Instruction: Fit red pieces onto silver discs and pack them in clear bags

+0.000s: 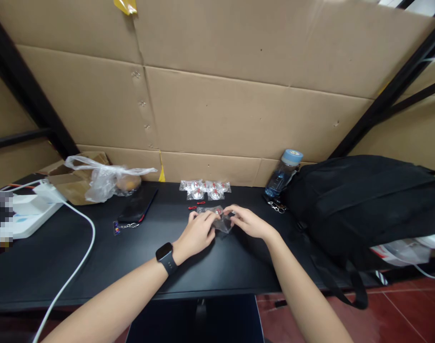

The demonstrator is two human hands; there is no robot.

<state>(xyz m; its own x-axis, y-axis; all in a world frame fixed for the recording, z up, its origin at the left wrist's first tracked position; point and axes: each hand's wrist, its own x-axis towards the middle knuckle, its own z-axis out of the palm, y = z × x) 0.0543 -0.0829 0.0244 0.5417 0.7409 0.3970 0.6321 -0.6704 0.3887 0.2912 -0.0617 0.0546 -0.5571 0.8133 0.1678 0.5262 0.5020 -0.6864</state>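
Observation:
A clear plastic bag [223, 224] lies on the black desk between my hands, with a bit of red showing near its top. My left hand [199, 231], with a dark watch on the wrist, has its fingers curled over the bag's left side and grips it. From the right, my right hand [248, 221] reaches to the bag with thumb and forefinger apart, their tips at its edge. Just beyond the hands lie two small red loops [200, 203]. Behind them sit several small clear packets [196, 193] holding shiny round pieces with red parts.
On the left are a dark phone-like case [136, 206] with a keychain, a plastic carrier bag [105, 178], a carton [72, 186] and a white power strip [33, 221] with a cable. A blue-capped bottle [282, 174] and a black backpack [360, 205] stand right. Cardboard [217, 124] walls the back.

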